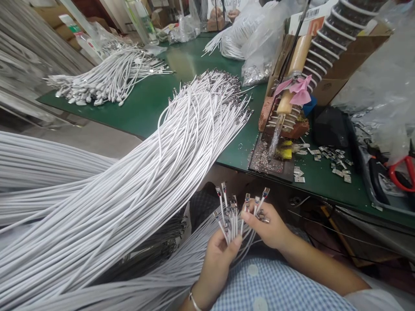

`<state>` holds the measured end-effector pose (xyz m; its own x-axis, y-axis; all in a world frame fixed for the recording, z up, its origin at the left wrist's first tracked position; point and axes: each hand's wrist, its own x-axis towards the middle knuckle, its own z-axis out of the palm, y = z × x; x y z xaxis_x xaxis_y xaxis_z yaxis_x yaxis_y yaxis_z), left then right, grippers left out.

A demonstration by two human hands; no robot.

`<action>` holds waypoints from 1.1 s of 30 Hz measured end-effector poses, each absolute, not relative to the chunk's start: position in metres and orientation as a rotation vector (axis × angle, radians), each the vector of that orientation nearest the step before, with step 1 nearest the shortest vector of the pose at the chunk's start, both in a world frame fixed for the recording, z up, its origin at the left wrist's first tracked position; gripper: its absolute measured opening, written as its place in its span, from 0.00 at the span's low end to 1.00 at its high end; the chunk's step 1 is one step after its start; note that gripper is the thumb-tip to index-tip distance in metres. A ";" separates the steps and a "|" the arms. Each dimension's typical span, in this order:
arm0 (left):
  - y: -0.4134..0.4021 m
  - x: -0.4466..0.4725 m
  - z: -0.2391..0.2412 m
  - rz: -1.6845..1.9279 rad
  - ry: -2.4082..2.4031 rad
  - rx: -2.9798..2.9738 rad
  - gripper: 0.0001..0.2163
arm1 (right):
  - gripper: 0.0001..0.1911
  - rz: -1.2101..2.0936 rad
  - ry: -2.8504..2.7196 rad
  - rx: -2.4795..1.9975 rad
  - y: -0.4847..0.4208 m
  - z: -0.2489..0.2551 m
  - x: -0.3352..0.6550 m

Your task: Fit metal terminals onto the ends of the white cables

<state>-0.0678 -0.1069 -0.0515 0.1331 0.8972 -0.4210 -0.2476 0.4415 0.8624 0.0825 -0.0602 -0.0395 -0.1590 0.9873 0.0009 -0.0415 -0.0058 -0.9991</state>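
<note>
My left hand is closed round a small bunch of white cables whose metal plug ends stick up above the fingers. Right beside it, my right hand pinches a few more of these cables near their plugs, thumb against the fingers. Coloured wires show at some of the plug ends. The tails of the held cables run down and left, past my lap. A thick heap of white cables hangs over the green table's edge to the left of my hands.
On the green table lie another cable bundle and bagged cables. A soldering iron with a wooden handle stands by a spiral hose. Loose metal plug shells and red-handled scissors are at the right.
</note>
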 end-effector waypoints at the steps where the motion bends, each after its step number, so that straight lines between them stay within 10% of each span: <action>1: -0.107 -0.068 -0.053 0.945 1.139 0.714 0.12 | 0.12 1.342 -1.301 -1.094 -0.060 -0.038 0.082; 33: -0.110 -0.071 -0.057 1.001 1.164 0.703 0.07 | 0.14 1.420 -1.250 -1.006 -0.063 -0.042 0.090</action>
<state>-0.0710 -0.1103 -0.0569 0.0764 0.9092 -0.4093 -0.2681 0.4141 0.8698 0.0900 -0.0631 -0.0422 -0.2018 0.9794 0.0113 -0.1352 -0.0165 -0.9907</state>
